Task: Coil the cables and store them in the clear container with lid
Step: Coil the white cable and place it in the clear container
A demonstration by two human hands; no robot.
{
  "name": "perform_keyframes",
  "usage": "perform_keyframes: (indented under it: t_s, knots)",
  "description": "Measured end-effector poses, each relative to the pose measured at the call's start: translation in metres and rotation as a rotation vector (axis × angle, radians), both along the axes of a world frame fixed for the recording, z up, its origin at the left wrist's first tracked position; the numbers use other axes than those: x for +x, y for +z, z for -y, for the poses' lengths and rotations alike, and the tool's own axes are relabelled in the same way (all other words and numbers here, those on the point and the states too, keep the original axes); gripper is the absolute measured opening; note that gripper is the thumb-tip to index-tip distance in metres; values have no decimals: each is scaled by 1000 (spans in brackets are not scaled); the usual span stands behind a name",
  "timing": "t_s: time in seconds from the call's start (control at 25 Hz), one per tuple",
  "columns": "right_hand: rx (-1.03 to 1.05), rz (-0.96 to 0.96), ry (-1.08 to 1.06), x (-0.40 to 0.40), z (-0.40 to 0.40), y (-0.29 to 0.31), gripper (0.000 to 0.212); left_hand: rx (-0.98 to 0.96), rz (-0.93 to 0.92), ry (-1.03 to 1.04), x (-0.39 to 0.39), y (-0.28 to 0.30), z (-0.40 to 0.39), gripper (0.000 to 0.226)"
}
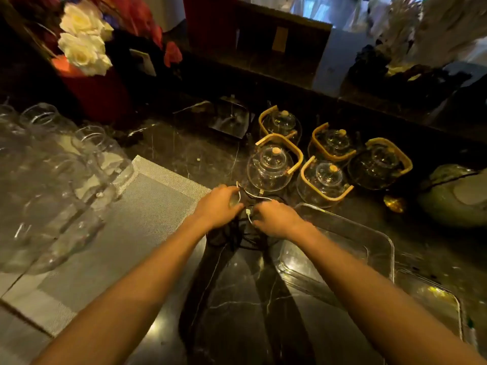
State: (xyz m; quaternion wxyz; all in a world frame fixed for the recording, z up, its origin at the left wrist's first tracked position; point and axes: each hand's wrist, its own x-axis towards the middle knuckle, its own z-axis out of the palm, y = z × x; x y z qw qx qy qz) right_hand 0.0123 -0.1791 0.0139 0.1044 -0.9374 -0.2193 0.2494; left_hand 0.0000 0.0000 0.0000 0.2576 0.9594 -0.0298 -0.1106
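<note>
A tangle of cables lies on the dark marble counter in the middle of the head view: black cables (238,234) and a thin white cable (257,197) with a small white plug. My left hand (217,205) grips the cables on the left side of the bundle. My right hand (276,219) holds the white cable near its plug on the right side. The clear container (379,242) sits open just right of my right forearm. Its clear lid (432,299) lies flat further right and nearer to me.
Several glass teapots (271,167) with yellow handles stand just behind the cables. Rows of glass jars (52,159) fill the left side, beside a grey placemat (137,219). A red vase with white roses (81,46) stands at the back left. A green object (453,196) sits at the right.
</note>
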Motion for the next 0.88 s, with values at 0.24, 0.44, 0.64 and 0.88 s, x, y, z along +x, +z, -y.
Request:
perform_keyframes:
  t_s: [0.24,0.44,0.64,0.88]
  knots:
    - [-285,5,91,-10,-18,-38,33,-56,-96,108,2,-23,-6,41]
    - [-152,-33,-51,-5,-18,-27,22,-102,-90,147,-1,-33,-8,14]
    - [473,-35,-395,-8,16,11,12,-303,-9,215,-10,-19,-4,28]
    - [1053,-228,-639,-40,51,65,14,-832,-169,208,-25,61,47,61]
